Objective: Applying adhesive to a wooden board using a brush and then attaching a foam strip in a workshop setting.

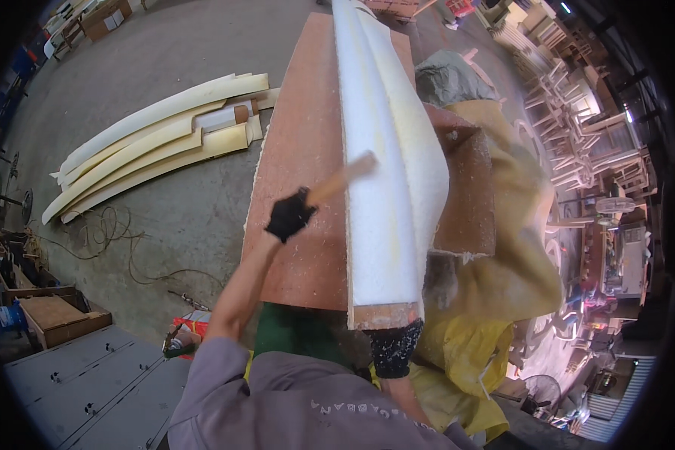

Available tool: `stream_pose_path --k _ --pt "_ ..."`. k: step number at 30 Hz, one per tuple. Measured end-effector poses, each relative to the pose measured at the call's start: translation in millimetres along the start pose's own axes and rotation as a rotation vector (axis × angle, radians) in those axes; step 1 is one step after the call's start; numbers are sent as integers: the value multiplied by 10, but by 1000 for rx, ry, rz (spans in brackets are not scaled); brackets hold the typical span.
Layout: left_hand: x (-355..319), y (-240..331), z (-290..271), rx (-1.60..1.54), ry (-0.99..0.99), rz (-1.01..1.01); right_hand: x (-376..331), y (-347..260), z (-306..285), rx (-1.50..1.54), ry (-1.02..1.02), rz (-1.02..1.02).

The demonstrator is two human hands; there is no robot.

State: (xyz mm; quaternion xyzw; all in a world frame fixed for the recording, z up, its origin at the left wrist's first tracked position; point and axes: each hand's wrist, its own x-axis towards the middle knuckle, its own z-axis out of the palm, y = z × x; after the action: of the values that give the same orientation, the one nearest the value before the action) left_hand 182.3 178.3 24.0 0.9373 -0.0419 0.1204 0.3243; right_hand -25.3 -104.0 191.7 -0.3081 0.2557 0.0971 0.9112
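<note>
A grey shirt (292,397) on the person fills the lower edge, nearest the camera. Just beyond it stands a reddish-brown desk (300,165) dusted with white specks. The long white foam strip (379,247) lies lengthwise over the right part of the desk; its near end, backed by a wooden board (385,315), juts past the near edge, and its yellowish side bulges out to the right.

Of the two hands, the left hand (291,215), in a black glove, is closed around a wooden stick (345,177) above the desk, between its left edge and the foam strip. The stick is blurred and slants over the foam; whether its tip touches the surface I cannot tell. The right hand (395,351), in a black glove covered with white specks, is at the near end of the wooden board, just outside the desk's near edge. Its fingers are mostly hidden, so I cannot tell how tightly they close.

On the floor (172,52), well apart from the desk's left edge, lies a stack of curved pale-yellow pieces (157,142), with a loose cord (131,240) nearer the person. Beyond the desk's right edge are a brown box (465,202), a tan cloth (514,180) and a yellow bag (465,356).
</note>
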Motion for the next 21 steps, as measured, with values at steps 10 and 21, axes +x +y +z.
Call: stream_pose_path --k 10,21 --pt "1632 -497 231 -163 -164 -242 384 -194 -110 -391 196 -300" --pt "2400 -607 840 -229 179 111 642 -522 638 -70 7 -210"
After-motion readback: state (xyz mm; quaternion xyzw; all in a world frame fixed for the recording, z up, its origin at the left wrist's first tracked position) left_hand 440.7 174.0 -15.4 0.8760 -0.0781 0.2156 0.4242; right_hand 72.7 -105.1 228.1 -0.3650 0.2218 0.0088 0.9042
